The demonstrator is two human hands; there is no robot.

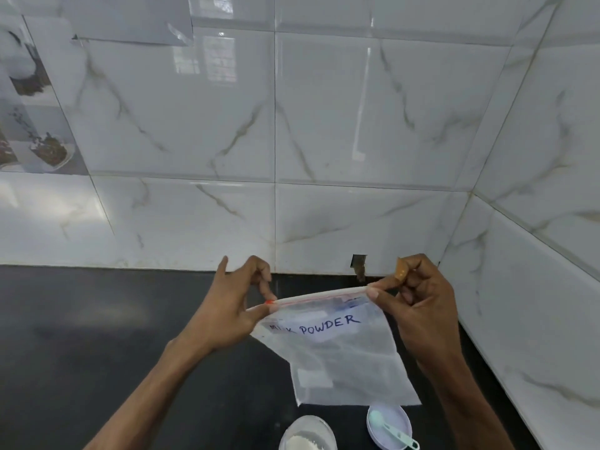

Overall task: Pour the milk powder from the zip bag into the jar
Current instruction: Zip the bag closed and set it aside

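A clear zip bag [344, 362] labelled "MILK POWDER" hangs in the air above the black counter, looking flat and nearly empty. My left hand [233, 306] pinches the left end of its zip strip between thumb and forefinger. My right hand [418, 303] pinches the right end of the strip, which is stretched taut between both hands. Below the bag, at the bottom edge of the view, stands the open jar [306, 433] with white powder inside; only its upper part shows.
A round white lid [389, 425] lies right of the jar with a small teal measuring spoon [394, 430] on it. The black counter [97, 336] meets white marble-tiled walls behind and on the right. A small hole [358, 264] is cut in the wall base.
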